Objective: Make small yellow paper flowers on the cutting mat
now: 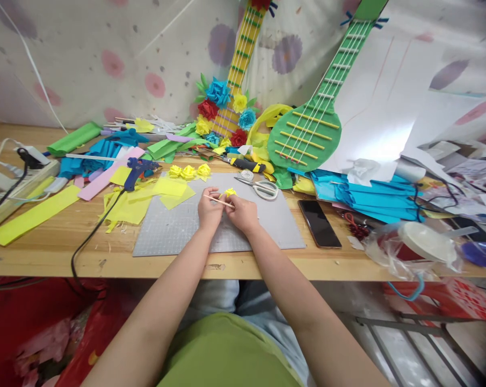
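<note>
Over the grey cutting mat, my two hands meet at the fingertips. A small yellow crepe-paper flower shows just beyond the fingers, pinched where the hands come together. Across both hands slants a thin wooden stick, its right end by the right thumb. My left hand is closed at the flower's base, some fingers curled behind the stick. My right hand is closed too, gripping the stick near the flower. The fingers partly hide the flower's lower part. Several finished yellow paper flowers sit at the mat's back edge.
Scissors and a white tape roll lie behind my right hand. Left are yellow paper sheets and a corded blue glue gun. A phone lies right. Green and yellow paper instruments lean behind.
</note>
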`<state>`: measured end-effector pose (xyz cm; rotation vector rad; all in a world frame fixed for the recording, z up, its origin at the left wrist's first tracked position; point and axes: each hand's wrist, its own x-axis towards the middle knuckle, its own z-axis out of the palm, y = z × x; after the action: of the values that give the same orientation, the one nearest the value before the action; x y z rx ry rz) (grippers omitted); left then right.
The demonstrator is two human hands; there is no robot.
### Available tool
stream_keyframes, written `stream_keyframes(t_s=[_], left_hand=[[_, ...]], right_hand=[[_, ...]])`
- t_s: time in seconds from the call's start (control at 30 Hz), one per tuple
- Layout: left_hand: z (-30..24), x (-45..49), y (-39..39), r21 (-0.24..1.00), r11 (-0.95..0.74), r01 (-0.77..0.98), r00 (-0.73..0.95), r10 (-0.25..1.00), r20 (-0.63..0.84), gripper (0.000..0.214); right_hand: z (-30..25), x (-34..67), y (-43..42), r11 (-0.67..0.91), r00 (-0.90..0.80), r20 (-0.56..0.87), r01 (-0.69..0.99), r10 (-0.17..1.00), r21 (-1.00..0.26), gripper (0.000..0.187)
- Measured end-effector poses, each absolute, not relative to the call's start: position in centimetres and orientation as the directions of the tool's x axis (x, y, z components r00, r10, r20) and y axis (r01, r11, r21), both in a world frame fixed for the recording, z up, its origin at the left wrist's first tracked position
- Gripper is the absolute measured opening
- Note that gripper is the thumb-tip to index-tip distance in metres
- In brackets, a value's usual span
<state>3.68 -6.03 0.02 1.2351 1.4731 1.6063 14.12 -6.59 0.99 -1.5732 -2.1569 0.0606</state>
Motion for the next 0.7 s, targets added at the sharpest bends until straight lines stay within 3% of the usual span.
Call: stream_keyframes(t_s=[0.2,0.47,0.7], left_hand=[[-0.1,3.5,-5.5,0.986,-0.143,-0.087,-0.431,0.898,0.092,0.033],[1.7,3.5,-6.3,0.932,-0.015,-0.362,-0.392,0.91,-0.137,0.043],[2.2,2.8,-6.4,0.88,-0.019,-0.474,-0.403,0.894,-0.197,0.041]], right_hand=[[1.0,14.2,-6.5,0.332,-0.234,0.331,0.9,0.914,-0.282,0.017],[0.9,14.4,-6.2,0.279,-0.18,0.314,0.909,0.932,-0.309,0.019],[1.9,14.2,-6.8,0.303,-0.217,0.274,0.894,0.937,-0.331,0.046]])
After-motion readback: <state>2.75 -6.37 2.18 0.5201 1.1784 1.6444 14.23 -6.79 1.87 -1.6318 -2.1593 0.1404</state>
